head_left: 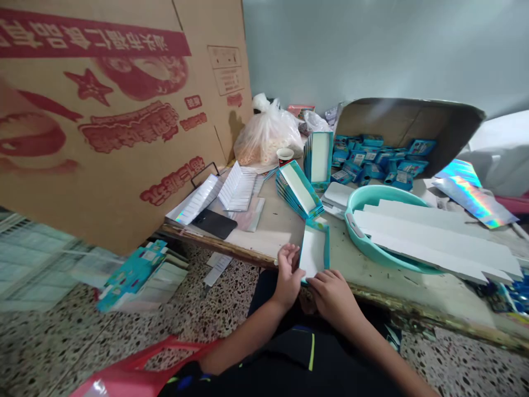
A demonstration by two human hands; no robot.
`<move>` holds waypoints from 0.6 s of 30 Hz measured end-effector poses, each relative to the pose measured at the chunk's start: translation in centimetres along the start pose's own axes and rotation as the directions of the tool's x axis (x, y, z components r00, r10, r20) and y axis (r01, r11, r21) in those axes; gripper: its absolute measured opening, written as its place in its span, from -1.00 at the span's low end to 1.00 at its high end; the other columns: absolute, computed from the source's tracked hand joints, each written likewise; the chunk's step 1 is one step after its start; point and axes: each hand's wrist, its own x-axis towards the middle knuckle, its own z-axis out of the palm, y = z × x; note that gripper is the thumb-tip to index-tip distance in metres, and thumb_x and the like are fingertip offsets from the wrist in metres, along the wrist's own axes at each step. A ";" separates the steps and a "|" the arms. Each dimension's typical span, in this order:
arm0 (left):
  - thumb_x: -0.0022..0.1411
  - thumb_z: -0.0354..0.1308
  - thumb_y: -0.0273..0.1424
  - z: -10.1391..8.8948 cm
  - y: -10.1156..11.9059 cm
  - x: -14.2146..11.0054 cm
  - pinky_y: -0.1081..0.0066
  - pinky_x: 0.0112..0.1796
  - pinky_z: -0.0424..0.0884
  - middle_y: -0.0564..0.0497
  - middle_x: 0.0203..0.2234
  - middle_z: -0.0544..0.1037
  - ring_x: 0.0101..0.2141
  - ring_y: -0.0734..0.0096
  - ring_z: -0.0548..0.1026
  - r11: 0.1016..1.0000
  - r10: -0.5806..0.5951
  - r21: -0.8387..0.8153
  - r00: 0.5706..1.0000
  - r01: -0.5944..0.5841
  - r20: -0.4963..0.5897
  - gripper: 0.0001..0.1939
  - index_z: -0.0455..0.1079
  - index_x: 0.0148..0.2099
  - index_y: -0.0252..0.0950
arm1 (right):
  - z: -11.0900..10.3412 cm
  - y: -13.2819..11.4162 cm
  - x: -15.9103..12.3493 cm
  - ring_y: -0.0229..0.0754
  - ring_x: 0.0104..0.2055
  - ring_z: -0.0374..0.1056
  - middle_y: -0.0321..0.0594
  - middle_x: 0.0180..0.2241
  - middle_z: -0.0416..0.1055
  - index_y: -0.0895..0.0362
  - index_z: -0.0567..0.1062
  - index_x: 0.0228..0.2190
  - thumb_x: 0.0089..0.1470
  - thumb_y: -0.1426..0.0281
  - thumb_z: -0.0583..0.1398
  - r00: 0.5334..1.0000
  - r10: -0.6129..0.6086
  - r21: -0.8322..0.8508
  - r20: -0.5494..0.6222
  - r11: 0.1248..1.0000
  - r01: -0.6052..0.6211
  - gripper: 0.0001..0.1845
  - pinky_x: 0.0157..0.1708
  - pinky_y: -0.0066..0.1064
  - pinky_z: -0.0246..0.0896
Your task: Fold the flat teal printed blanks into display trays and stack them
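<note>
From the head camera, the left hand (288, 276) and the right hand (333, 298) stay apart from each other, yet both clamp one teal-edged white card box (314, 251), which sits at the near edge of the wooden desk (264, 231). The fingers of the left hand curl against the box's left side, while the right hand lies across its near edge. The view does not show whether either thumb reaches inside the box. Holding two neighbouring sides keeps the card square, and even pressure from both hands should help keep its edges straight.

Just ahead of the hands lies a fanned stack of matching teal-edged boxes (299, 190), with a second stack (318, 160) standing farther on. Right of the hands, a pale teal plastic basin (359, 220) holds long white card strips (433, 237). Beyond the basin, a tilted cardboard box (409, 118) holds many small blue packets (382, 162), and a holographic foil sheet (475, 193) lies farther right. Left of the hands are white ridged card inserts (237, 187) and a black phone (214, 223). Farther ahead stand a red paper cup (285, 156) and a clear plastic bag (266, 132). Below and left of the hands, more teal boxes (132, 278) rest on the terrazzo floor (223, 309).
</note>
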 end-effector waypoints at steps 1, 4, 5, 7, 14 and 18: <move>-0.04 0.25 -0.57 0.1 0.6 0.1 0.09 0.26 0.28 -0.11 0.15 0.39 0.22 0.15 0.40 0.990 -0.081 -0.118 0.995 0.074 -0.054 -0.22 0.18 0.24 -0.12 | -0.2 -0.2 -0.2 -0.06 -0.22 0.44 -0.16 -0.31 0.55 0.09 0.62 -0.20 0.21 0.54 0.19 0.998 -0.014 0.064 -0.054 0.998 0.017 -0.78 -0.10 -0.22 0.26; 0.13 0.36 -0.28 0.5 2.5 0.0 0.20 0.14 0.41 -0.09 0.10 0.47 0.11 0.18 0.51 0.901 -0.306 -0.347 0.949 0.261 -0.080 -0.25 0.13 0.30 -0.09 | -1.0 -1.1 -0.5 -0.12 -0.24 0.44 -0.16 -0.25 0.54 0.08 0.57 -0.26 0.31 0.44 0.14 0.977 0.005 0.332 -0.213 0.941 0.068 -0.81 -0.18 -0.30 0.28; 0.18 0.34 -0.17 0.6 3.1 0.0 0.22 0.09 0.45 -0.09 0.05 0.52 0.06 0.17 0.55 0.863 -0.372 -0.375 0.928 0.339 -0.016 -0.30 0.18 0.29 -0.11 | -1.2 -1.4 -0.5 -0.14 -0.26 0.44 -0.16 -0.26 0.53 0.08 0.55 -0.29 0.31 0.41 0.14 0.972 0.024 0.411 -0.232 0.908 0.076 -0.83 -0.21 -0.33 0.29; 0.22 0.26 -0.02 0.7 3.9 -0.1 0.23 -0.02 0.52 -0.10 -0.09 0.61 -0.08 0.13 0.60 0.771 -0.486 -0.365 0.852 0.522 0.193 -0.40 0.35 0.20 -0.21 | -1.4 -2.2 -0.3 -0.16 -0.34 0.41 -0.20 -0.32 0.50 0.07 0.52 -0.32 0.26 0.38 0.18 0.976 0.051 0.510 -0.212 0.858 0.066 -0.89 -0.31 -0.36 0.31; 0.24 0.21 -0.26 1.0 5.0 0.3 0.14 0.01 0.53 -0.04 0.08 0.59 0.07 0.01 0.56 0.896 -0.226 -0.266 0.882 0.355 0.414 -0.44 0.39 0.29 -0.14 | -1.5 -2.6 0.5 -0.05 -0.27 0.47 -0.18 -0.28 0.57 0.05 0.54 -0.27 0.09 0.36 0.26 0.998 0.031 0.621 -0.046 0.784 0.005 -0.89 -0.23 -0.24 0.43; 0.33 0.13 -0.25 1.8 5.1 1.8 0.11 0.10 0.49 -0.10 0.28 0.42 0.20 -0.03 0.46 0.999 0.031 -0.032 0.945 -0.021 0.327 -0.37 0.24 0.41 -0.17 | -3.2 -1.3 1.8 -0.07 -0.35 0.48 -0.21 -0.36 0.57 0.07 0.53 -0.32 0.12 0.29 0.31 0.990 -0.031 0.745 0.135 0.662 -0.080 -0.88 -0.29 -0.26 0.45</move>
